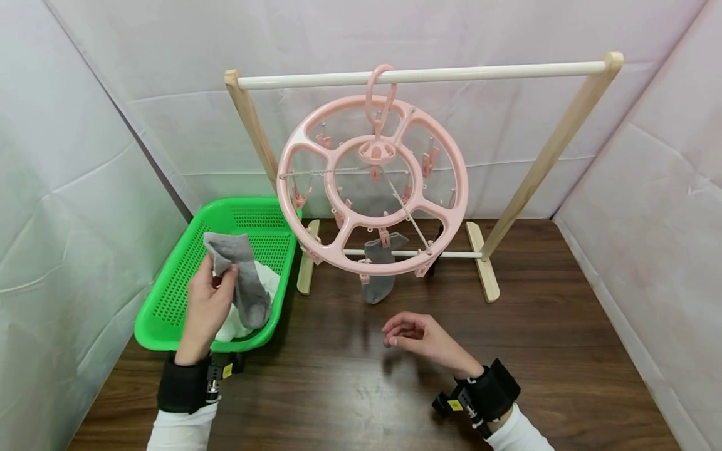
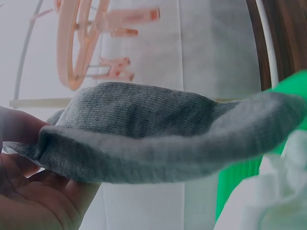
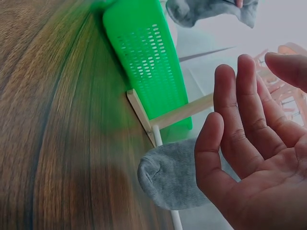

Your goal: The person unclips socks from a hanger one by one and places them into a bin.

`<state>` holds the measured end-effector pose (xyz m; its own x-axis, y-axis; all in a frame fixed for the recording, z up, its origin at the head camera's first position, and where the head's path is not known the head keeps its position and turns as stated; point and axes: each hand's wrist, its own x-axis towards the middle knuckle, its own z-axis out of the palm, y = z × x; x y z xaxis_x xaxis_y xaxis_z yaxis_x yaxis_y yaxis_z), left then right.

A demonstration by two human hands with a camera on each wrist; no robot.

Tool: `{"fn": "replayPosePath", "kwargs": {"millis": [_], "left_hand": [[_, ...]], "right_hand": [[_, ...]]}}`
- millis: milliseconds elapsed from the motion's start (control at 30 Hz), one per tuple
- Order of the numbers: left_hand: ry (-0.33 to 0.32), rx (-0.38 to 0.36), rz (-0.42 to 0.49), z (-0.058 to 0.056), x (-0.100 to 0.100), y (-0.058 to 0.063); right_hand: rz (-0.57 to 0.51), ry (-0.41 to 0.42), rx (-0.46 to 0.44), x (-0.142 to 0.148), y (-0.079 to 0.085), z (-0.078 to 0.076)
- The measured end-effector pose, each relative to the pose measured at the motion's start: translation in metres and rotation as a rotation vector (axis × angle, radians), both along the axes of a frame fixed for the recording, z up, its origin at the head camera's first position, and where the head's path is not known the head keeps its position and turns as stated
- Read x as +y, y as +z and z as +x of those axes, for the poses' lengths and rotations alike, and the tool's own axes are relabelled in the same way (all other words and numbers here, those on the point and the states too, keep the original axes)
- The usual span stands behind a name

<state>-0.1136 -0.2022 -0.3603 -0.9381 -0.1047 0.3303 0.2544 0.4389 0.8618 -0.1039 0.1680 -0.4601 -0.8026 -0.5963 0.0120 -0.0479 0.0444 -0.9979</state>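
Note:
My left hand (image 1: 207, 304) pinches a light grey sock (image 1: 248, 282) near its top, above the green basket (image 1: 163, 307). In the left wrist view the sock (image 2: 144, 139) stretches sideways from the thumb and fingers. White cloth (image 1: 234, 326) lies in the basket beneath it. My right hand (image 1: 425, 341) hovers over the table with loosely bent fingers and nothing in them. Ahead of it, another grey sock (image 1: 380, 285) hangs from the near side of a pink round clip hanger (image 1: 372, 269); the right wrist view shows this sock (image 3: 168, 175) behind the fingers.
The hanger hooks over the white top rail (image 1: 479, 72) of a stand with wooden legs (image 1: 547, 163). Several pink clips (image 1: 427, 161) dangle from its rings. A lower white bar (image 1: 462, 255) joins the stand's feet. White sheeting surrounds the brown table (image 1: 541, 351).

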Motion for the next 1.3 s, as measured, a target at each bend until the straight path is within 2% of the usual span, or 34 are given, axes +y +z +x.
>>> {"fn": "replayPosePath", "kwargs": {"millis": [133,267,433,500,633,733,833,967,1067,1133,1300], "left_hand": [[0.009,-0.019,-0.028,-0.002,-0.007,0.004],[-0.026,-0.038,-0.074,-0.010,-0.016,-0.005],[-0.081,-0.095,-0.190,-0.035,-0.044,-0.053],[-0.084,-0.111,-0.237,-0.040,-0.050,-0.068],[-0.134,-0.137,-0.238,-0.030,-0.036,-0.049],[-0.186,-0.168,-0.216,-0.021,-0.023,-0.028],[-0.201,-0.197,-0.229,-0.017,-0.015,-0.019],[-0.210,-0.185,-0.232,-0.015,-0.009,-0.017],[-0.222,-0.149,-0.232,-0.014,-0.006,-0.019],[-0.233,-0.127,-0.233,-0.014,-0.003,-0.022],[-0.259,-0.062,-0.244,-0.010,0.010,-0.026]], "right_hand": [[0.014,0.001,-0.011,0.002,-0.001,0.001],[0.028,0.001,-0.031,0.003,-0.002,0.003],[0.040,-0.003,-0.043,0.006,-0.006,0.005],[0.043,-0.007,-0.048,0.008,-0.008,0.006],[0.030,-0.009,-0.051,0.010,-0.010,0.006],[0.020,-0.010,-0.057,0.011,-0.009,0.006],[0.024,-0.016,-0.062,0.012,-0.008,0.006],[0.032,-0.026,-0.055,0.011,-0.006,0.006],[0.035,-0.048,0.006,0.009,-0.004,0.004],[0.033,-0.092,0.079,0.007,-0.001,0.001],[-0.014,-0.262,0.244,0.000,0.010,-0.010]]}}
